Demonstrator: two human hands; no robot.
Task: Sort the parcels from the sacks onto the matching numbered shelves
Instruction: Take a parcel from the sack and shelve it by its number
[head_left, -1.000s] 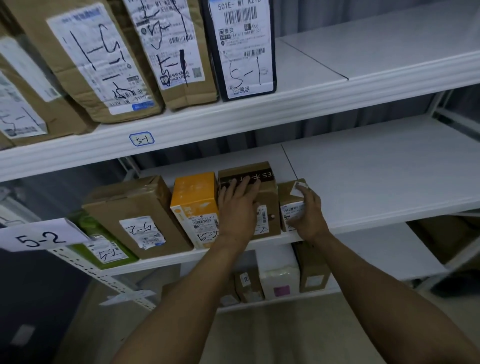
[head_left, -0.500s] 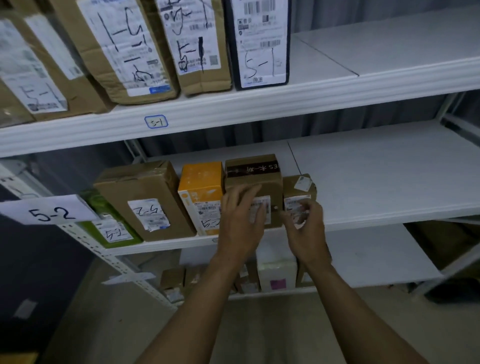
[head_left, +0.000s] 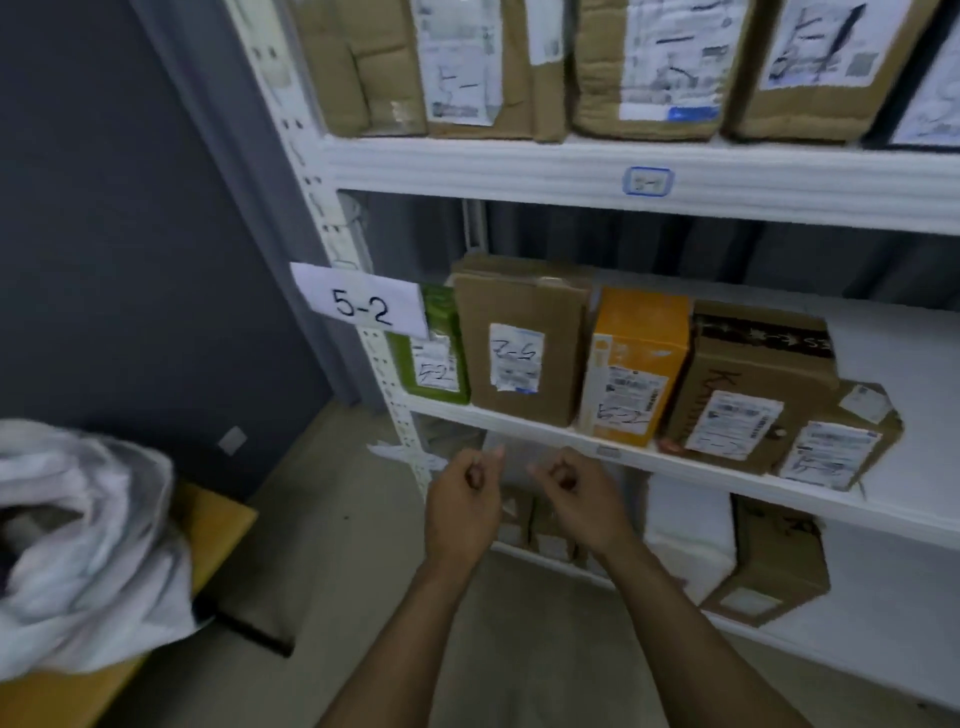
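— Both hands have come off the parcels since a second ago. The left hand (head_left: 464, 501) and right hand (head_left: 577, 496) hang in front of the shelf edge (head_left: 519, 418), fingers curled loosely inward, holding nothing.

— Where are the parcels now?

— On the shelf marked by the paper sign (head_left: 361, 306) reading 5-2: a green box (head_left: 439, 353), a tall brown box (head_left: 519, 338), an orange box (head_left: 636, 364), a brown box with a dark band (head_left: 748, 395) and a small box (head_left: 841, 441) leaning against it, all in a row, touching.

— And the room?

— White metal shelving (head_left: 519, 166) against a dark grey wall (head_left: 130, 234). More brown parcels (head_left: 644, 67) stand on the shelf above. Lower left, a white sack (head_left: 88, 545) lies on a yellow counter (head_left: 218, 525). Pale floor (head_left: 337, 519) below.
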